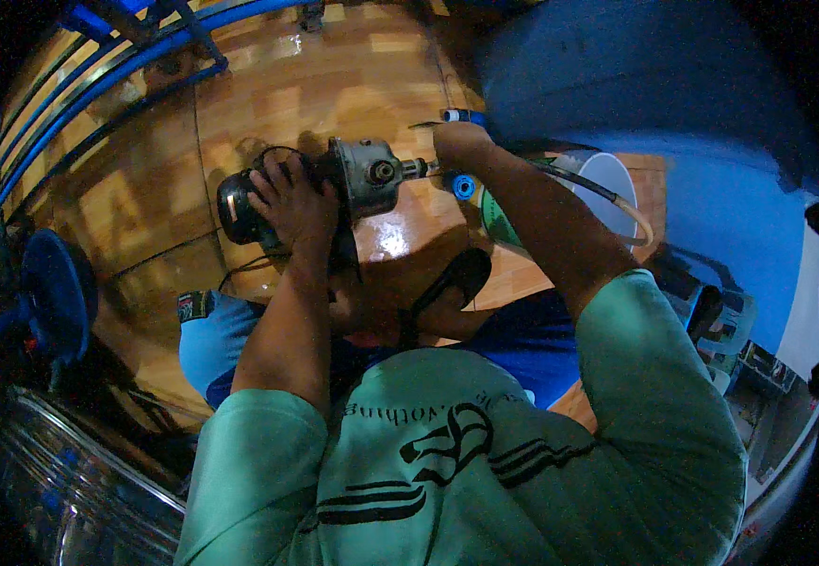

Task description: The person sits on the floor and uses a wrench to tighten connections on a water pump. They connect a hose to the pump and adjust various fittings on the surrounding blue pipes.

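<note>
Work seems to be centring on the short silver metal shaft [414,169]: my left hand [296,206] is grasping the black-and-grey metal motor [364,177] on the brown wood-patterned floor [287,90]; my right hand [463,149] is curling beside the shaft, its grip hidden. Next probably calls for steady bracing.

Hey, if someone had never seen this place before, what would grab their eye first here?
Probably the metal-and-black machine near the middle, lying on the floor with the left hand spread over it and the right hand at its spout end. Next, the green shirt filling the bottom.
</note>
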`<state>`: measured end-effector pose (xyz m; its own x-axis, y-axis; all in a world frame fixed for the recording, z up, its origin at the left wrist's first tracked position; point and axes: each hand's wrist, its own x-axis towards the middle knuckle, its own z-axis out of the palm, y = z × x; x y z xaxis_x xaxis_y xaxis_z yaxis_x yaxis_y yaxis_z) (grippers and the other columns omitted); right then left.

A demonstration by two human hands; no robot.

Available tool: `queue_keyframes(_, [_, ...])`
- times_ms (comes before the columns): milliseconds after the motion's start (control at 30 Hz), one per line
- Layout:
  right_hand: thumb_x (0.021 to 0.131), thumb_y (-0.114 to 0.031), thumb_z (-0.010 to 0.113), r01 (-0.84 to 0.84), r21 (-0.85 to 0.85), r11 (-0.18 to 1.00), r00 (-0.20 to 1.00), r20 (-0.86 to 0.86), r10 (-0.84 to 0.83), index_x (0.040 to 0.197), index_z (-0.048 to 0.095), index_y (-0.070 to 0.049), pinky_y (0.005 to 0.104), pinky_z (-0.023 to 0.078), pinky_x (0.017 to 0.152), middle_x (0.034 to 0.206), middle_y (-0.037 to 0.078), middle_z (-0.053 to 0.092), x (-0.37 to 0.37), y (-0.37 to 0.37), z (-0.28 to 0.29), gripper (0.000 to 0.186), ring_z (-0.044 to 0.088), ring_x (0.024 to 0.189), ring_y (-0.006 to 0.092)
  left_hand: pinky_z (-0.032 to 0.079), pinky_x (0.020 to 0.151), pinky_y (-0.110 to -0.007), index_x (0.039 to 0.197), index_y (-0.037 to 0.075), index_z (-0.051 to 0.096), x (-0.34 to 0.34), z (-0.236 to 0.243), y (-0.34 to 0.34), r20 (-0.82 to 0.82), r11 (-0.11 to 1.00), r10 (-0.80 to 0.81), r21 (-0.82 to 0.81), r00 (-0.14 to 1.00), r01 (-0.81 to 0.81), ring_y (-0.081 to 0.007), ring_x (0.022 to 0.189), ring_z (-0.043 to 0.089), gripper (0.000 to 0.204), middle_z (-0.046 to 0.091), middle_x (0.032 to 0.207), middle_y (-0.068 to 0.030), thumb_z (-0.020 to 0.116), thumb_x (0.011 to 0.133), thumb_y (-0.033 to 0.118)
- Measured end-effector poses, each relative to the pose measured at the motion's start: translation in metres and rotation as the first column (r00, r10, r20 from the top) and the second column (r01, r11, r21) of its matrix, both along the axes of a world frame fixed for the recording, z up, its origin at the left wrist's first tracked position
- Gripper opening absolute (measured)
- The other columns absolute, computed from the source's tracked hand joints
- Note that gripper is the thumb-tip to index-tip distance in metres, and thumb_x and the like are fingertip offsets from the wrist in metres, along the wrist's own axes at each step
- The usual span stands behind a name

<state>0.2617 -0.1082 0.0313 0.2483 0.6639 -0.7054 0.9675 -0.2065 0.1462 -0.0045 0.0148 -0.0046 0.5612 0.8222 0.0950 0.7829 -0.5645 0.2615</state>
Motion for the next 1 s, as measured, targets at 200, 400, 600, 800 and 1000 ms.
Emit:
queue_keyframes(200, [0.079,-0.01,0.063,0.095,0.048,0.994,0.993,0.06,-0.098,0.09,0.07,-0.003,0.0413,0.057,0.07,0.095,0.017,0.07,-0.034,0.015,0.008,0.016,0.069,0.088,0.0319,0.023,0.107,-0.062,0.132,0.014,0.046,-0.001,0.003,0.0,0.008,1.0,0.017,0.006,1.0,-0.017,-0.0444,0.136,0.025,0.067,0.033,0.145,-0.016,0.066,0.073,0.038])
queue_keyframes(400, [0.083,-0.016,0.061,0.454,-0.243,0.857,0.868,-0.099,-0.487,0.094,0.069,-0.003,0.0429,0.056,0.073,0.099,0.016,0.07,-0.016,0.03,0.025,0.019,0.068,0.091,0.0319,0.022,0.107,-0.062,0.132,0.014,0.047,0.0,0.005,-0.002,-0.019,1.0,0.027,-0.004,0.999,-0.027,-0.0437,0.137,0.024,0.066,0.033,0.145,-0.016,0.065,0.075,0.04])
queue_keyframes(600, [0.089,-0.026,0.054,-0.017,-0.117,0.993,0.997,0.079,0.026,0.101,0.068,-0.003,0.0459,0.055,0.071,0.096,0.015,0.069,-0.03,0.021,0.015,0.03,0.068,0.093,0.0294,0.018,0.11,-0.06,0.136,0.016,0.044,-0.002,0.006,0.001,-0.045,0.998,0.046,-0.032,0.998,-0.048,-0.0424,0.139,0.022,0.066,0.031,0.148,-0.0151,0.063,0.078,0.041])
queue_keyframes(800, [0.081,-0.023,0.065,0.313,-0.204,0.927,0.94,-0.068,-0.333,0.095,0.073,-0.015,0.0452,0.054,0.069,0.096,0.008,0.071,-0.013,0.02,0.01,0.018,0.068,0.089,0.0312,0.015,0.111,-0.06,0.138,0.016,0.042,0.0,0.008,0.0,-0.056,0.996,0.032,-0.086,0.998,-0.037,-0.0426,0.14,0.02,0.069,0.029,0.15,-0.0147,0.064,0.078,0.041])
queue_keyframes(1000, [0.08,-0.027,0.067,0.078,-0.114,0.991,0.996,0.043,-0.073,0.096,0.073,-0.017,0.0505,0.054,0.074,0.101,0.01,0.07,-0.02,0.011,0.0,0.02,0.068,0.094,0.033,0.017,0.11,-0.061,0.136,0.015,0.043,0.001,0.01,-0.001,-0.022,0.998,0.037,-0.054,0.999,-0.038,-0.0434,0.138,0.023,0.071,0.031,0.149,-0.0151,0.066,0.074,0.04])
